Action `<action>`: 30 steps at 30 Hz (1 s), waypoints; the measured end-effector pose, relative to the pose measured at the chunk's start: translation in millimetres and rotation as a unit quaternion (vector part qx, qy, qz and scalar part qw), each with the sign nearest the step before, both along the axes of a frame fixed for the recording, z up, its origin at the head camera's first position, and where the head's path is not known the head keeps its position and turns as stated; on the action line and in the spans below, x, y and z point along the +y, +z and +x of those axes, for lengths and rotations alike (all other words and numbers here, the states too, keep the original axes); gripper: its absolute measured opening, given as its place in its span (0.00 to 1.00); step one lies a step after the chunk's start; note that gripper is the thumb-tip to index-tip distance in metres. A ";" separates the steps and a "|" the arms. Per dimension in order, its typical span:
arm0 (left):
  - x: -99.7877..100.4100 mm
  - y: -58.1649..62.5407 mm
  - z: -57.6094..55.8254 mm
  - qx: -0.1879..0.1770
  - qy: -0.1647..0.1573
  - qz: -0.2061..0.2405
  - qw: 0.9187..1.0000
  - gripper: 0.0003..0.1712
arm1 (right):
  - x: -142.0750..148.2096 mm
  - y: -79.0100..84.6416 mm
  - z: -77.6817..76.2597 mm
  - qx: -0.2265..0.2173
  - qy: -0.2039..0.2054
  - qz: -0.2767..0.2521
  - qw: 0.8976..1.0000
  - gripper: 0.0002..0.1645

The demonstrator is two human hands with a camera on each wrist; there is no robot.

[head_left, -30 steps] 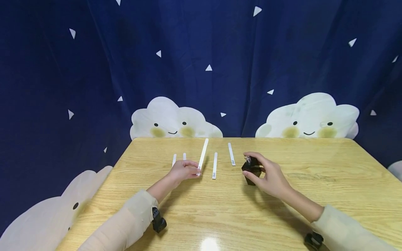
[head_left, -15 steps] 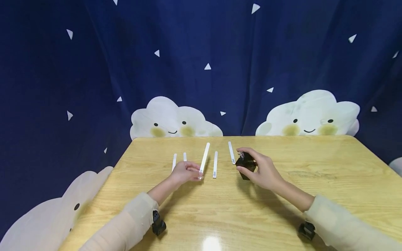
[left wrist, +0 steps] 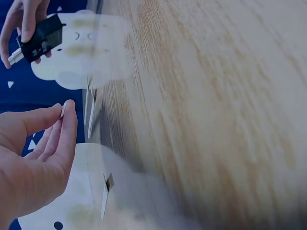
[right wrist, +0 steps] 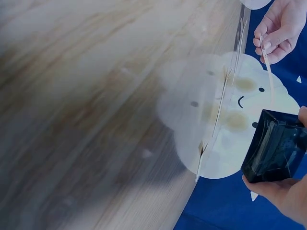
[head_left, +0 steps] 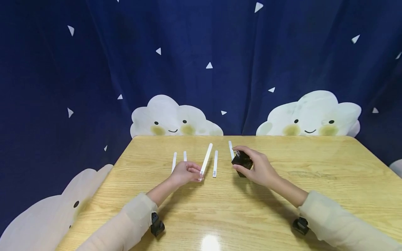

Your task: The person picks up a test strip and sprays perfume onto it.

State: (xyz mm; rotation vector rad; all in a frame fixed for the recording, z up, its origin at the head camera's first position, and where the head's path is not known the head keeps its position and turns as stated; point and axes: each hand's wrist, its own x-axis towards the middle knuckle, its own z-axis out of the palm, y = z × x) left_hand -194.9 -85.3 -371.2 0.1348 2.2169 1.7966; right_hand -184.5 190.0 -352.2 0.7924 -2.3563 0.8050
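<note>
Head view: black bottle (head_left: 242, 164) in R hand (head_left: 259, 170) has slid left vs. 1 s ago, now just R of ctr, hiding the low end of a lying strip (head_left: 230, 147). Gap to held strip (head_left: 206, 159) in L hand (head_left: 185, 173) is smaller; I'd say the two are being brought together. L thumb + fingertips pinch strip's low end, approx. closed; R thumb + fingers grip bottle, spread wide.

The far dark blue fabric curtain (head_left: 188, 35) is showing white triangles (head_left: 209, 65) and white clouds (head_left: 164, 111) with yellow cheeks (head_left: 187, 130). The yellow-brown wooden worktop (head_left: 235, 216) is displaying wavy grain. A slim flat white strip (head_left: 215, 162) is bearing dark print (head_left: 214, 173); the glossy black angular bottle (head_left: 243, 161) at right is carrying pale lettering (left wrist: 41, 50).
</note>
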 end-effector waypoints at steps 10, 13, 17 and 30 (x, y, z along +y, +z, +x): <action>-0.7 1.4 2.9 0.008 -0.004 0.001 1.000 0.13 | -7.9 1.4 -4.4 -0.016 0.007 -0.008 1.000 0.32; -0.8 0.9 3.5 0.011 -0.007 0.007 1.000 0.13 | -10.3 2.0 -5.9 -0.010 0.008 -0.008 1.000 0.32; 0.2 1.1 5.4 0.009 -0.007 0.016 1.000 0.13 | -13.5 4.3 -7.1 0.001 0.008 -0.010 1.000 0.32; 3.5 3.7 10.1 0.022 -0.019 0.018 0.999 0.13 | -22.0 7.6 -6.9 0.027 0.009 -0.010 1.000 0.31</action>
